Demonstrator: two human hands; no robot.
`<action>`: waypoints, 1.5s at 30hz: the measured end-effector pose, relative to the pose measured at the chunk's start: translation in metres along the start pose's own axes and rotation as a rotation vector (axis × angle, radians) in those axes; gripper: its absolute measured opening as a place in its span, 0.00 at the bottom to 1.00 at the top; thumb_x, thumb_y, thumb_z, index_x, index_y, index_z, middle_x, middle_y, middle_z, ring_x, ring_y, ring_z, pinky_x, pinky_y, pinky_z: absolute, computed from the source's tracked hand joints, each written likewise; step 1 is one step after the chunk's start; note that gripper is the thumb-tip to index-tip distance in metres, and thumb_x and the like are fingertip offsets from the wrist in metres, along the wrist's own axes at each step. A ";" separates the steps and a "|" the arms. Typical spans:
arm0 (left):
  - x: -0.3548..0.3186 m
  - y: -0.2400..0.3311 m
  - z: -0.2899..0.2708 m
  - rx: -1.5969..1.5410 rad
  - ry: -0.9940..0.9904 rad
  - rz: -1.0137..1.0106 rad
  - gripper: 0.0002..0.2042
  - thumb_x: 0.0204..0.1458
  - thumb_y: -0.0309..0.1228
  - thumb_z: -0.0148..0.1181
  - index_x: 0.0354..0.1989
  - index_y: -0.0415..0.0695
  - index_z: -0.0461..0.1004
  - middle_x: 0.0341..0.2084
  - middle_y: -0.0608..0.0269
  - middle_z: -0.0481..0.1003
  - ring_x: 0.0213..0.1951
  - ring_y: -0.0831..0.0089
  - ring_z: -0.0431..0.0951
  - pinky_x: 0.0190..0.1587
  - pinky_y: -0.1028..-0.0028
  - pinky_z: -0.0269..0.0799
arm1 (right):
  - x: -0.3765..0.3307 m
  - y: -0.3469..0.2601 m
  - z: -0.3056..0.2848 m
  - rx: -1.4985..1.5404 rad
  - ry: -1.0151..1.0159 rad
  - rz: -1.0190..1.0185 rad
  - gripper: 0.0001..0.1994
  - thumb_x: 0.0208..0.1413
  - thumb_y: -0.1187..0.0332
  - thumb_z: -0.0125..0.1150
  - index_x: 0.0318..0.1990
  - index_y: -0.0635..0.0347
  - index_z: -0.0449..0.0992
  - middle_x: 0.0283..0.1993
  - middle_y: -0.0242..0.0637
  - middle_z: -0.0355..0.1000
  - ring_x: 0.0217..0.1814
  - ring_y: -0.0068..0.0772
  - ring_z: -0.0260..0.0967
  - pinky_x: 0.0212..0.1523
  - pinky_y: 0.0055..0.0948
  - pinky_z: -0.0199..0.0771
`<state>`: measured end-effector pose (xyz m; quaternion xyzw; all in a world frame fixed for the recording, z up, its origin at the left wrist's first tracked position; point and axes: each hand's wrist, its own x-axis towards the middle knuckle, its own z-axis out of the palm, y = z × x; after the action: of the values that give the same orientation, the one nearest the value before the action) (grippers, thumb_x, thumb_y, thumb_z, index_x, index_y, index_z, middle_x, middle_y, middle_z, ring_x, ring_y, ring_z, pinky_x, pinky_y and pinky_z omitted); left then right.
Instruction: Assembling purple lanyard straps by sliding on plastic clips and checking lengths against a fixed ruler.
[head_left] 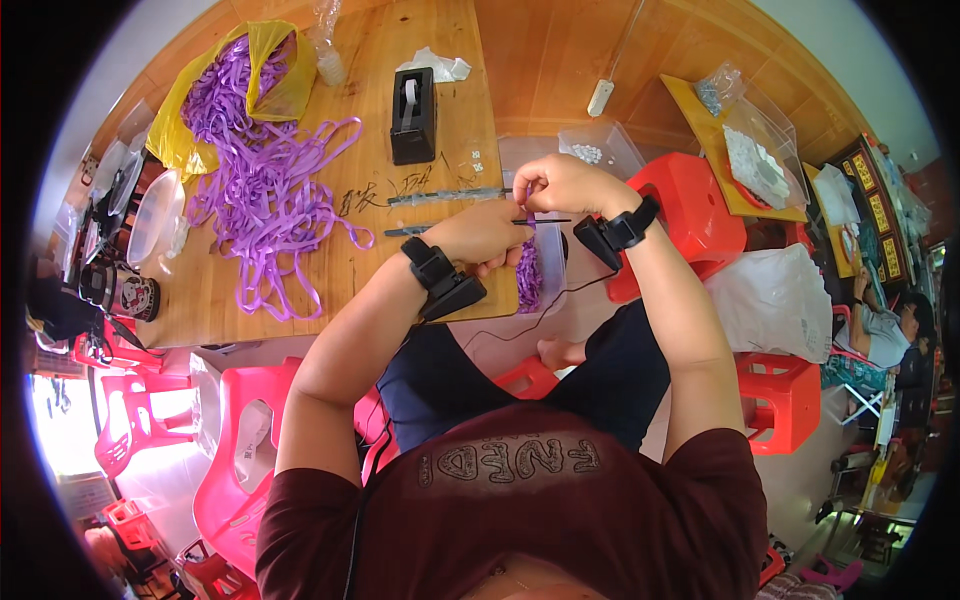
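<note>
Maroon shirt fabric [520, 510] sits closest, well below the fingers. Good handling here, I judge, calls for steadying the thin dark rod [548, 220] and drawing the ribbon over it with small, even pulls, so it lies flat and untwisted. The right hand [572, 187] has thumb and forefinger close together in a narrow pinch, apparently on a purple strand [530, 213] beside the rod. The left hand [480, 235] curls its fingers just below and left of that pinch; with the tips partly hidden, I cannot tell what they grip. A purple ribbon bunch [528, 277] hangs below the right fingertips, by the edge of the wooden table [465, 120]. Well left of both hands' fingers lies a loose ribbon pile [265, 190].
</note>
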<state>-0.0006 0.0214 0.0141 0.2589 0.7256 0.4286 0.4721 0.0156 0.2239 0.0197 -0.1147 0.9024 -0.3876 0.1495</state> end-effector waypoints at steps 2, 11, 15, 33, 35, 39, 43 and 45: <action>0.000 0.000 0.000 -0.013 -0.006 0.005 0.10 0.63 0.34 0.51 0.40 0.38 0.67 0.20 0.64 0.71 0.12 0.83 0.65 0.12 0.79 0.62 | -0.002 0.005 -0.003 0.037 -0.009 -0.029 0.05 0.52 0.75 0.64 0.36 0.58 0.79 0.24 0.27 0.71 0.26 0.17 0.64 0.30 0.23 0.66; -0.001 -0.001 -0.001 -0.010 0.002 0.000 0.11 0.63 0.34 0.51 0.42 0.38 0.68 0.20 0.64 0.71 0.13 0.83 0.65 0.12 0.79 0.61 | -0.040 0.023 0.012 -0.265 0.222 -0.135 0.10 0.55 0.74 0.65 0.46 0.58 0.82 0.41 0.41 0.81 0.42 0.26 0.78 0.45 0.26 0.76; -0.003 0.001 -0.002 -0.021 0.012 -0.004 0.11 0.63 0.34 0.51 0.44 0.38 0.69 0.19 0.65 0.71 0.12 0.83 0.65 0.12 0.79 0.61 | -0.038 0.021 0.025 0.222 0.258 0.122 0.10 0.63 0.67 0.59 0.43 0.63 0.82 0.39 0.36 0.81 0.43 0.24 0.77 0.43 0.27 0.76; -0.068 -0.058 -0.162 0.729 0.735 0.162 0.18 0.57 0.33 0.54 0.56 0.47 0.74 0.44 0.57 0.77 0.45 0.61 0.74 0.45 0.65 0.71 | -0.064 0.069 0.048 1.207 0.391 0.281 0.12 0.64 0.59 0.60 0.45 0.59 0.79 0.37 0.31 0.79 0.34 0.21 0.73 0.38 0.22 0.73; -0.051 -0.109 -0.225 0.899 0.804 0.139 0.20 0.57 0.31 0.52 0.59 0.50 0.72 0.55 0.56 0.73 0.61 0.54 0.68 0.61 0.61 0.66 | -0.067 0.087 0.045 1.229 0.436 0.213 0.12 0.64 0.62 0.59 0.47 0.60 0.77 0.37 0.35 0.78 0.33 0.23 0.73 0.38 0.22 0.73; -0.004 -0.121 -0.249 1.042 0.856 -0.042 0.21 0.62 0.35 0.44 0.64 0.53 0.68 0.60 0.59 0.70 0.59 0.54 0.71 0.60 0.61 0.68 | -0.058 0.111 0.062 1.030 0.612 0.245 0.23 0.65 0.66 0.57 0.65 0.63 0.65 0.39 0.38 0.78 0.33 0.24 0.72 0.37 0.26 0.74; 0.004 -0.142 -0.267 1.029 0.920 -0.158 0.20 0.65 0.37 0.43 0.65 0.54 0.67 0.59 0.56 0.70 0.59 0.54 0.71 0.61 0.61 0.67 | -0.037 0.108 0.079 0.716 0.523 0.470 0.36 0.62 0.61 0.62 0.73 0.58 0.54 0.51 0.47 0.76 0.41 0.26 0.74 0.38 0.24 0.74; 0.001 -0.145 -0.278 1.031 0.944 -0.186 0.20 0.65 0.37 0.42 0.65 0.54 0.67 0.59 0.55 0.70 0.59 0.54 0.71 0.62 0.62 0.67 | -0.040 0.123 0.087 0.665 0.524 0.440 0.39 0.59 0.58 0.66 0.73 0.56 0.54 0.60 0.47 0.70 0.49 0.27 0.73 0.41 0.23 0.73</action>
<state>-0.2488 -0.1546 -0.0598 0.1727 0.9826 0.0544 -0.0414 0.0723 0.2620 -0.1201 0.2350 0.7397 -0.6302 0.0240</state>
